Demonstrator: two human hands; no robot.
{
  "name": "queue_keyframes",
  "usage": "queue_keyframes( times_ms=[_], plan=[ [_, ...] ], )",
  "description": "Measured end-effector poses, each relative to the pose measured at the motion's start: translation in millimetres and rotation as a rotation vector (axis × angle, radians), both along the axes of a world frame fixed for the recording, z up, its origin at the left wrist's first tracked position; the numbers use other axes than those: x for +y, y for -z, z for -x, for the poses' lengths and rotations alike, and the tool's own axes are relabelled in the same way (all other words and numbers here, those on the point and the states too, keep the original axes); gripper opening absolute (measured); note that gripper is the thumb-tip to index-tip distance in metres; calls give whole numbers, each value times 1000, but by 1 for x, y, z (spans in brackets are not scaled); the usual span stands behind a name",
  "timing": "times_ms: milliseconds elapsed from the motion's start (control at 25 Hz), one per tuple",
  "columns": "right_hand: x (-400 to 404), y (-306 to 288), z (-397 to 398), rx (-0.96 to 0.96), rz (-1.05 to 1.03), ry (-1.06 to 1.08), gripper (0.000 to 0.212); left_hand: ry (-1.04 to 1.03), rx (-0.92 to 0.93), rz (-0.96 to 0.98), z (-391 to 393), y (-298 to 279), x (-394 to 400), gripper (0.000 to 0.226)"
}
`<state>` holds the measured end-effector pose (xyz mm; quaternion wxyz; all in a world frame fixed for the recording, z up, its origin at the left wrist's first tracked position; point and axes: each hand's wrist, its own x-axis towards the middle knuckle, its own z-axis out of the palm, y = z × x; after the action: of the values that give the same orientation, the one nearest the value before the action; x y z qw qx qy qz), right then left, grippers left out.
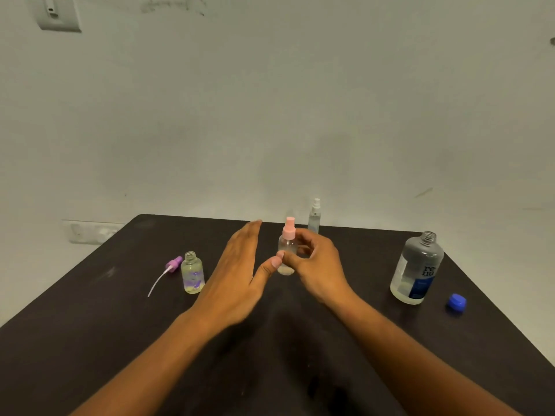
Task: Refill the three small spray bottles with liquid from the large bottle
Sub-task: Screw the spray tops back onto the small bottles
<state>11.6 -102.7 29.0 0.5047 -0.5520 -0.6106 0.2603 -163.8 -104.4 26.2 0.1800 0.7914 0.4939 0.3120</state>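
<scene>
i have three small spray bottles on my dark tabletop [90, 325], and they stand at different stages as far as i can judge. the small clear bottle with the purple print [192, 273], to my left, stands uncapped with pale liquid up to about its shoulder, so i take it as filled but not closed; its purple spray head with the white dip tube [168, 270] lies on the table just beside it. the small clear bottle with the pink spray cap [287, 250] stands in the middle, cap on, and it looks nearly empty, though the clear plastic makes that hard to read. the slim clear bottle with the white sprayer [314, 217] stands near the far edge, capped; i cannot tell its level. the large clear bottle with the grey and blue label [417, 270] stands open on my right with some liquid in its lower part, and its blue cap [456, 302] lies just beside it.

so i judge at most one bottle done, and two left to open, fill and close.

my right hand [315, 265] has its fingers curled round the body of the pink-capped bottle and grips it upright on the table. my left hand [240, 271] is spread flat, fingers straight, holding nothing; its thumb reaches toward the same bottle, but i cannot tell if it touches.
</scene>
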Motion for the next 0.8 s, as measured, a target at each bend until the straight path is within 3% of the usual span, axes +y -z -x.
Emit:
queue_keyframes(
  times_ms=[520, 800],
  plan=[
    [160, 33, 3, -106, 27, 68, 32, -13, 14, -8, -15, 37, 81, 74],
    [201, 46, 0, -168, 63, 146, 36, -11, 56, 46, -11, 50, 96, 75]
  ],
)
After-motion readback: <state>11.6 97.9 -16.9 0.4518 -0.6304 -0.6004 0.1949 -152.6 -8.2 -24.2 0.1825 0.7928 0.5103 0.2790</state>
